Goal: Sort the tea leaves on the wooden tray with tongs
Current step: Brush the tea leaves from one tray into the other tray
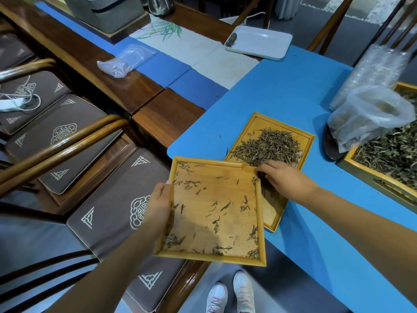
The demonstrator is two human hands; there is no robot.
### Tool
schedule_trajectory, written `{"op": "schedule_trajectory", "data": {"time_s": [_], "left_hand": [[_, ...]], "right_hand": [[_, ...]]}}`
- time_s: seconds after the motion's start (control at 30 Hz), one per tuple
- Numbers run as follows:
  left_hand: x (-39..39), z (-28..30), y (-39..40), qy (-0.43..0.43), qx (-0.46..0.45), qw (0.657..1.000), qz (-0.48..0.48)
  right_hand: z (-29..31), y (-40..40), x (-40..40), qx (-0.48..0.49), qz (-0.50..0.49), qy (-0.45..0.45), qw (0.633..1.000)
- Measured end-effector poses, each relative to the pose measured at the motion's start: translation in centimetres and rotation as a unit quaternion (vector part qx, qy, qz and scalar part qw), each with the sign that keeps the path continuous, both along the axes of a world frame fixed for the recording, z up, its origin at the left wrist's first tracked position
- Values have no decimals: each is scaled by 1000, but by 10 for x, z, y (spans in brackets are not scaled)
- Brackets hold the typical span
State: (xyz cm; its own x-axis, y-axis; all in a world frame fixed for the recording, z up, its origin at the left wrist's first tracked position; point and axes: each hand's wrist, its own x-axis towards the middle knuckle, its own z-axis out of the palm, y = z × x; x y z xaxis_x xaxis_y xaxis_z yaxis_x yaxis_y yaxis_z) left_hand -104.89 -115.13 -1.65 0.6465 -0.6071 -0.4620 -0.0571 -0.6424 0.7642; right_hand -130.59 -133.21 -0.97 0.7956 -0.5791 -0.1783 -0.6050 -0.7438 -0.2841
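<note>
Blue tabletop [282,102] fills the right of the frame, brown cushioned benches [74,141] the left. Low centre, the left hand [159,205] grips the left rim of a square wooden tray [216,258] scattered with a few dark tea leaves [225,206], held off the table edge. Its far right corner overlaps a second wooden tray [308,137] heaped with tea. There the right hand [279,176] curls fingers onto leaves at the corner; a real grip cannot be confirmed. A white plastic tray [266,42] sits upper centre.
</note>
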Motion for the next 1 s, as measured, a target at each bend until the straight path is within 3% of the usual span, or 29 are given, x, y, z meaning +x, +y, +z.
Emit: {"op": "schedule_trajectory", "data": {"time_s": [0.13,0.4,0.53,0.63,0.8,1.0], "left_hand": [[5,-1,5,1,-8,1000,-8],[11,-7,7,5,-2,1000,4],[9,-3,-2,-8,12,1000,5],[4,4,-13,-9,13,1000,-3],[-13,21,-34,-4,-38,999,-26],[-38,38,-63,18,-76,994,-71]], "right_hand": [[-4,-1,-3,3,-15,32,999],[3,2,-2,10,-26,-16,999],[11,6,-3,47,-91,-49,994],[22,10,-5,115,-187,-85,972],[40,21,-14,229,-324,-161,904],[59,24,-34,255,-399,-206,857]]}}
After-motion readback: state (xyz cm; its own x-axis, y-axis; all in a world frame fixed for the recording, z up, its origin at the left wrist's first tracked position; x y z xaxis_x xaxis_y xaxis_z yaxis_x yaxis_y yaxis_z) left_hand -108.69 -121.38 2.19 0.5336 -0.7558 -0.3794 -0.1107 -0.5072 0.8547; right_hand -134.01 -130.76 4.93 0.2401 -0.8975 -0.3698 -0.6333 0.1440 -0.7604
